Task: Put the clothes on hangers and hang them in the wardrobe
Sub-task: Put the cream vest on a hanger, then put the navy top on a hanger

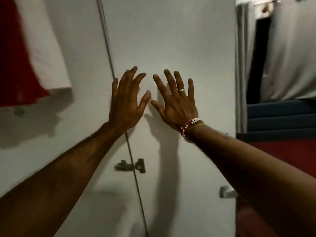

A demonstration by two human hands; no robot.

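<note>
Dim room: grey curtain (241,65) beside blue padded panels (280,120) (stacked bands), red surface (282,154) below

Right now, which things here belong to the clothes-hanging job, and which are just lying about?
Job: white wardrobe door; red-and-white garment; left hand and right hand, both open.
Lying about: grey curtain; blue padded panel; beaded wrist bracelet.

Both hands raised, left hand (125,101), right hand (174,103); fingers spread (palms forward).
</note>
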